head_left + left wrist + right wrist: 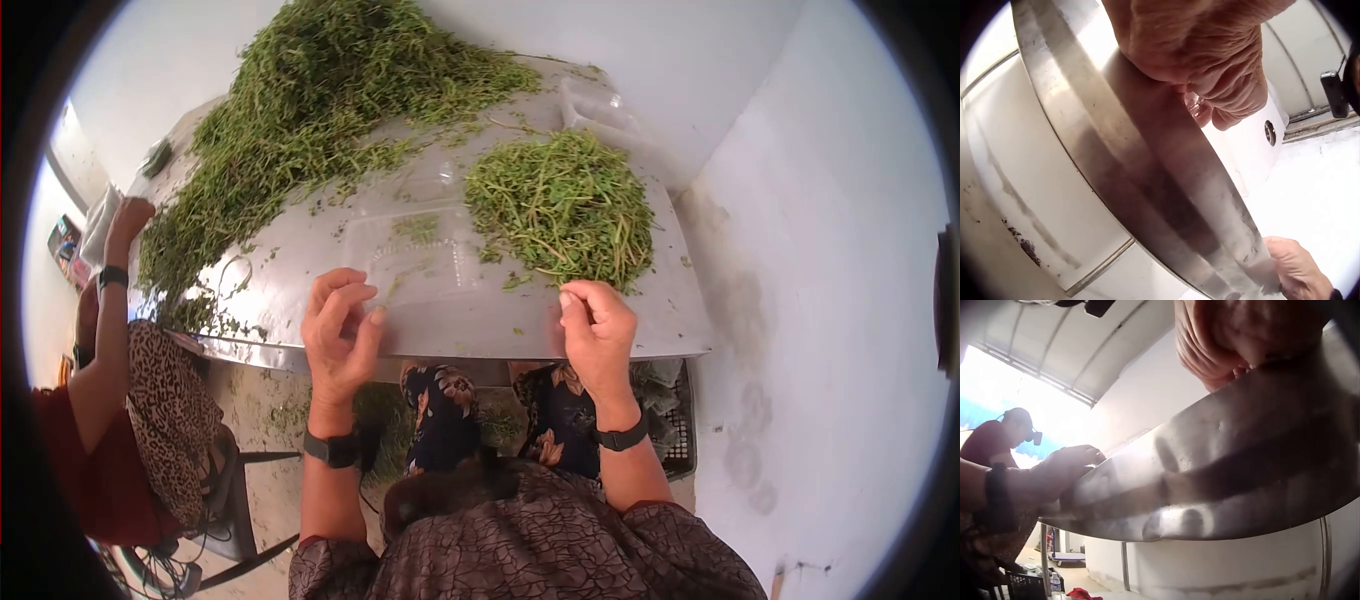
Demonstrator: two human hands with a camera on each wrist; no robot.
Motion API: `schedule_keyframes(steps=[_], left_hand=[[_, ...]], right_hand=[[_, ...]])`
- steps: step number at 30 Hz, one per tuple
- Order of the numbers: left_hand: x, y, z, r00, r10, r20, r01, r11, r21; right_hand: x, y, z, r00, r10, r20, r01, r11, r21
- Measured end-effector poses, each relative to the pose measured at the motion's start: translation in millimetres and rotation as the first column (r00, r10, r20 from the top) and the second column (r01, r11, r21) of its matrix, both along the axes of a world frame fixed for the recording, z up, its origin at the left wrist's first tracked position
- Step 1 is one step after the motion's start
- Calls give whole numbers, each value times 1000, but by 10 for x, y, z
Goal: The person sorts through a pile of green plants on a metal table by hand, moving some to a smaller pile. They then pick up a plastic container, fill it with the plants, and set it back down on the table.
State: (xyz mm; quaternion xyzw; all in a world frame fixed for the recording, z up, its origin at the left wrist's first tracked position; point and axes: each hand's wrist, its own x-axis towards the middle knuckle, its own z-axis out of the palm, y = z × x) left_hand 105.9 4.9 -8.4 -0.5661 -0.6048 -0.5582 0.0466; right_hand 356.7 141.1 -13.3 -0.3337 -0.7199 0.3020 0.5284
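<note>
Over the front edge of the metal table point(510, 325), my left hand point(338, 325) has loosely bent fingers with a gap to the thumb. It is nearest to a clear plastic tray point(352, 240), which has a few green bits in it. My right hand point(602, 325) is at the front of a small heap of green stems and leaves point(565, 205). Its fingers are curled, with the thumb close to the index finger; I cannot tell whether a stem is between them. In the right wrist view, the right palm point(1247, 337) hides the fingertips.
A much larger pile of greens point(320, 100) covers the back left. Another clear tray point(600, 115) stands at the back right, near the wall point(830, 250). At the left sits another person point(100, 400), one hand by the greens. A black crate point(682, 425) is under the table.
</note>
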Motion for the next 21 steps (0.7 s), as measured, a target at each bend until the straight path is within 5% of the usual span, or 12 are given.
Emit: schedule_keyframes(steps=[9, 21], left_hand=[[-33, -8, -26, 999, 46, 14, -46, 999, -29], [-72, -15, -18, 991, -84, 103, 83, 996, 16]], right_hand=[[-1, -25, 39, 1000, -2, 3, 1, 998, 63], [15, -30, 58, 999, 42, 21, -43, 997, 62]])
